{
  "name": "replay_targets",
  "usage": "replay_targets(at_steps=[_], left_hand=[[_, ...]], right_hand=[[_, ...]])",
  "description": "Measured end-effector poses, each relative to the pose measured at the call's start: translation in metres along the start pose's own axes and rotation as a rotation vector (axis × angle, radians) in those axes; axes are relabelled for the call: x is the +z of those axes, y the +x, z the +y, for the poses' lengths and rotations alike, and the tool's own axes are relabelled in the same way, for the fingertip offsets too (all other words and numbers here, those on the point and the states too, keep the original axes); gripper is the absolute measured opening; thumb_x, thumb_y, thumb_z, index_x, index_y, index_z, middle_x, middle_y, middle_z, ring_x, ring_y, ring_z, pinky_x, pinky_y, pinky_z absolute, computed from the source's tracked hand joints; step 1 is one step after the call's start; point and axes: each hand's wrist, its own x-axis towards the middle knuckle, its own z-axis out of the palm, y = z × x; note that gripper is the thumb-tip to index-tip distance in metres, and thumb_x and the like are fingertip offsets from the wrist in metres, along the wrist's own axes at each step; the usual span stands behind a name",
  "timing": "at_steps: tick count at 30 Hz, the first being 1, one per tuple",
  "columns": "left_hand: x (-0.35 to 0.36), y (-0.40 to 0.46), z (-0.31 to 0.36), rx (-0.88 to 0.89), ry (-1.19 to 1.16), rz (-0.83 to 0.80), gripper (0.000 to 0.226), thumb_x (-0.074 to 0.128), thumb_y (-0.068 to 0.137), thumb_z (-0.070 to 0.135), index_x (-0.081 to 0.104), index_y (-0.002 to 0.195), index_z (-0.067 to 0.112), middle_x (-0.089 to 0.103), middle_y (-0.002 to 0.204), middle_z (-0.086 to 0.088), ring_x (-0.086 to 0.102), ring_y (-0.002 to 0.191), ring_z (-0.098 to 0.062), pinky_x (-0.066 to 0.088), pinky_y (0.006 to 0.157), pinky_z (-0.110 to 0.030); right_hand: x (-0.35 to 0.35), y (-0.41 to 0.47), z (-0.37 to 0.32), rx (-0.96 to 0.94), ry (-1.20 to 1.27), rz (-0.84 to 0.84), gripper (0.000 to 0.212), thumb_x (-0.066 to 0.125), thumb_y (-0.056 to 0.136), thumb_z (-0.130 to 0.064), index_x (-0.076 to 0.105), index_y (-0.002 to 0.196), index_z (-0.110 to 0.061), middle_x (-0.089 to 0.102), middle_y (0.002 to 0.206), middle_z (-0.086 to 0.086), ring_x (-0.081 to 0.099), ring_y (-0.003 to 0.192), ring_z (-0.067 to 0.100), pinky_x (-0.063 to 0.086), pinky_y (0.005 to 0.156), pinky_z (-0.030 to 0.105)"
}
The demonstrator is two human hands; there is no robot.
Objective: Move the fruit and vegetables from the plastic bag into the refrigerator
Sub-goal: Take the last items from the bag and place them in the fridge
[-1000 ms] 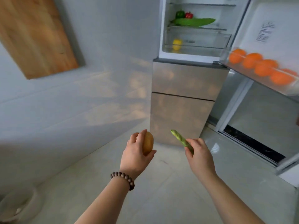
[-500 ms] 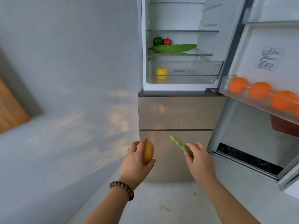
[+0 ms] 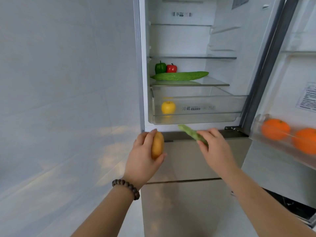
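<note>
Your left hand (image 3: 142,158) grips a potato (image 3: 157,147), your right hand (image 3: 216,147) pinches a green pod (image 3: 191,133); both held just below the open refrigerator's (image 3: 181,36) clear drawer (image 3: 205,108), hands apart.

The refrigerator's back wall (image 3: 182,14) bears Chinese characters "净味"; the crisper drawer (image 3: 199,108) reads "冷藏"; the door sticker (image 3: 307,98) is illegible.
</note>
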Motion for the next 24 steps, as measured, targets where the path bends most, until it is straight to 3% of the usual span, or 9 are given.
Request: replay_targets(at_steps=[4, 8, 11, 16, 24], left_hand=[[0.007, 0.076, 0.007, 0.045, -0.043, 0.094, 0.076, 0.072, 0.077, 0.036, 0.032, 0.141, 0.029, 0.037, 0.136, 0.004, 0.047, 0.119, -0.016, 0.039, 0.096, -0.021], [0.014, 0.146, 0.018, 0.094, -0.043, 0.216, 0.075, 0.076, 0.075, 0.030, 0.037, 0.139, 0.025, 0.041, 0.132, 0.002, 0.050, 0.116, -0.017, 0.037, 0.096, -0.019], [0.019, 0.186, 0.022, 0.119, -0.022, 0.283, 0.075, 0.077, 0.074, 0.030, 0.039, 0.138, 0.024, 0.043, 0.131, 0.002, 0.050, 0.117, -0.017, 0.038, 0.100, -0.024], [0.026, 0.219, 0.013, 0.118, 0.022, 0.319, 0.076, 0.077, 0.073, 0.032, 0.038, 0.138, 0.028, 0.041, 0.129, 0.007, 0.049, 0.115, -0.012, 0.033, 0.096, -0.013], [0.025, 0.233, -0.005, 0.118, 0.054, 0.329, 0.074, 0.078, 0.073, 0.032, 0.040, 0.136, 0.028, 0.041, 0.130, 0.009, 0.046, 0.114, -0.005, 0.030, 0.096, -0.005]], right_hand=[[-0.002, 0.101, 0.026, -0.133, 0.000, 0.074, 0.030, 0.059, 0.086, -0.010, 0.061, 0.115, -0.008, 0.054, 0.104, 0.011, 0.056, 0.090, 0.029, 0.048, 0.076, 0.038], [-0.004, 0.202, 0.050, -0.252, -0.026, 0.103, 0.031, 0.057, 0.088, -0.013, 0.060, 0.119, -0.010, 0.054, 0.108, 0.010, 0.054, 0.098, 0.026, 0.042, 0.080, 0.030], [0.006, 0.268, 0.071, -0.289, -0.056, -0.029, 0.034, 0.055, 0.090, -0.016, 0.057, 0.124, -0.012, 0.052, 0.113, 0.009, 0.053, 0.100, 0.025, 0.044, 0.084, 0.033], [0.046, 0.347, 0.097, -0.334, -0.118, -0.236, 0.034, 0.054, 0.091, -0.016, 0.056, 0.125, -0.013, 0.050, 0.116, 0.010, 0.054, 0.102, 0.028, 0.044, 0.090, 0.035], [0.099, 0.403, 0.097, -0.335, -0.129, -0.400, 0.035, 0.059, 0.089, -0.013, 0.059, 0.123, -0.012, 0.052, 0.115, 0.012, 0.054, 0.102, 0.030, 0.044, 0.091, 0.035]])
